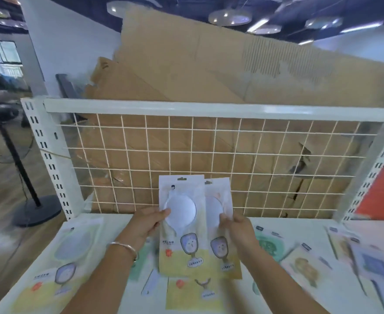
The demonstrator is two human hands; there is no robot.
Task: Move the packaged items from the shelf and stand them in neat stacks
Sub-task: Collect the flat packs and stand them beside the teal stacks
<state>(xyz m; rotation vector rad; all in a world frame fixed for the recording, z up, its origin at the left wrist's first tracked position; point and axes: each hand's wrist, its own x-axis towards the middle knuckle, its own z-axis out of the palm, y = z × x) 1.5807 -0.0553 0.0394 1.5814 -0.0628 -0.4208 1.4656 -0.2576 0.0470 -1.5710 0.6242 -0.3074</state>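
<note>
Packs, two of them, stand upright in the person's hands above the middle of the shelf (pixel 274 222). The left hand (pixel 146 223) pinches the front pack (pixel 186 250) at its left edge, thumb pressed on the round clear window and fingers curled behind. The right hand (pixel 238 230) grips the rear pack (pixel 218 200) from the right, fingertips on its face just under its window. The rear pack sits partly behind the front one and juts out to the right, the two overlapping and seemingly touching. A bracelet (pixel 123 247) circles the left wrist.

Below the hands another pack (pixel 193 293) lies flat near the shelf's front edge. A larger one (pixel 68 257) lies toward the left edge, a green one (pixel 270 243) just right of the right hand, and several blurred ones (pixel 306 268) are scattered toward the right edge. A wire grid (pixel 209 155) closes the shelf's back edge, with cardboard (pixel 209 64) stacked behind it. A fan stand (pixel 27 189) is on the floor off the left side.
</note>
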